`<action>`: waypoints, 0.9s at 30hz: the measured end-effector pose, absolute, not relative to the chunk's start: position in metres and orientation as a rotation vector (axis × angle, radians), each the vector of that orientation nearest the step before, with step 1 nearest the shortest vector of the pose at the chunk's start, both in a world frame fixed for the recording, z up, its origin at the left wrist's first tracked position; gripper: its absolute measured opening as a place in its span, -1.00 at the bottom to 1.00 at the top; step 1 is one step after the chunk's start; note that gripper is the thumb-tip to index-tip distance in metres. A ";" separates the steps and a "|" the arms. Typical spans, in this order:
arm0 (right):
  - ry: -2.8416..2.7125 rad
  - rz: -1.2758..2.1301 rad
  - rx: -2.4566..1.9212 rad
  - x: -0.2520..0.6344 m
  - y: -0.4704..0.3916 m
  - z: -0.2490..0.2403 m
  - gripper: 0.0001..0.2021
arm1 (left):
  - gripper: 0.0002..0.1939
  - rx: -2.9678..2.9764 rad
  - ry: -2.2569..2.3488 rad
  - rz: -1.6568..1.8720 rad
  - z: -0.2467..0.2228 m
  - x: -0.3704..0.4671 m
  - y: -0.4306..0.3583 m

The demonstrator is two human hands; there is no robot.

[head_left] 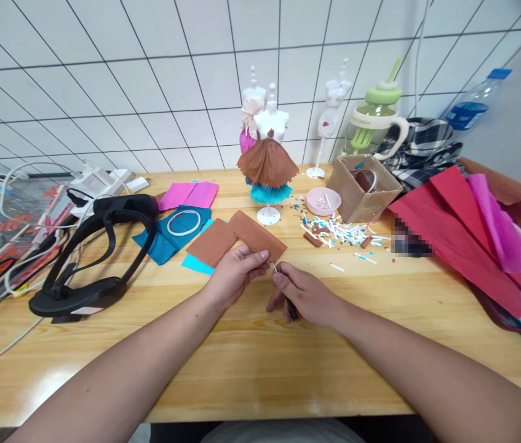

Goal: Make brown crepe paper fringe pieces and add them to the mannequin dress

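My left hand [242, 271] pinches the lower edge of a folded brown paper strip [256, 234] between thumb and fingers. Close to its right, my right hand [299, 292] is closed around small scissors [292, 309] with black handles; their metal tip is at the strip's lower corner. Another brown paper piece [213, 242] lies to the left, on top of light blue paper [198, 264]. Behind my hands stands a white mini dress form [273, 120] wearing a brown pleated paper skirt [268, 163] over a blue frill [270, 194].
Paper scraps [346, 232], a pink bowl [323, 201] and a cardboard box [364, 187] sit right of the form. Red paper [463, 240] lies far right. A black headset strap [98, 258] and cables are at left, beside teal paper [168, 237] with a white ring [183, 223].
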State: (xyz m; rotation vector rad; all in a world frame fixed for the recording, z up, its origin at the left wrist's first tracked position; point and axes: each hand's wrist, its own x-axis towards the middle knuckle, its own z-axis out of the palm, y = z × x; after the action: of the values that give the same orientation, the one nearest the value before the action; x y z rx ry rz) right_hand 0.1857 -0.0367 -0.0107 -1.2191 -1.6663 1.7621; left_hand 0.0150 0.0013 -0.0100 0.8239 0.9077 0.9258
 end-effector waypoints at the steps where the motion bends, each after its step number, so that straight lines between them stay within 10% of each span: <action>1: -1.667 1.757 -1.224 0.186 -0.037 -0.011 -0.69 | -0.78 0.824 0.910 0.925 -0.010 0.015 0.001; 27: -1.723 1.709 -1.306 0.191 -0.036 -0.009 -0.65 | -0.78 0.795 0.934 0.949 -0.007 0.015 0.001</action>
State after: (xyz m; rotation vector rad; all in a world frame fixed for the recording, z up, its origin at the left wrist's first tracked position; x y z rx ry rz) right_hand 0.1907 -0.0357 -0.0088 -1.3058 -1.7226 1.7085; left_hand 0.0150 0.0014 -0.0073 0.7950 0.9336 0.9493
